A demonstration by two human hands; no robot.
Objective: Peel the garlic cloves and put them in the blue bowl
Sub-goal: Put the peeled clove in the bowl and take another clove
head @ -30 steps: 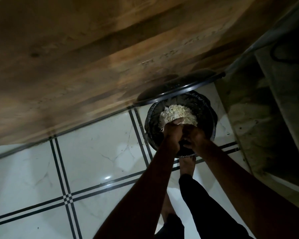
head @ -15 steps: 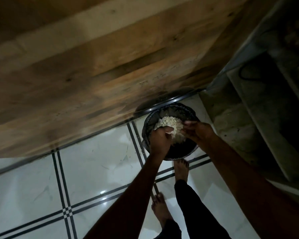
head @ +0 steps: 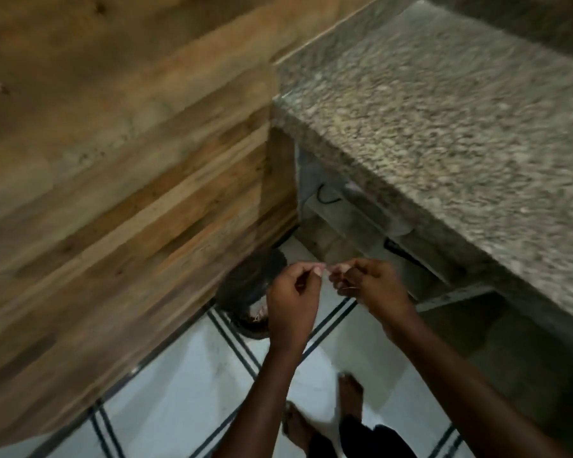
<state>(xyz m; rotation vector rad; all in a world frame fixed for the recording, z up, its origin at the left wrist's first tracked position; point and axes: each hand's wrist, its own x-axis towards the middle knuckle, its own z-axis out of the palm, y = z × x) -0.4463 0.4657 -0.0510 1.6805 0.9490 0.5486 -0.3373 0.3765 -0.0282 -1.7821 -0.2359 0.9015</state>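
No writing is showing anywhere. Both hands are hovering above the floor, fingertips nearly meeting. The left hand is curling its fingers, thumb and forefinger pinching together; the right hand is doing likewise. Whether a bit of skin is sitting between them, I cannot tell through the blur. The dark round bin is standing just beyond the left hand, pale garlic peels lying inside. Right of the bin, the speckled granite counter is jutting out; behind it, wood-grain panelling.
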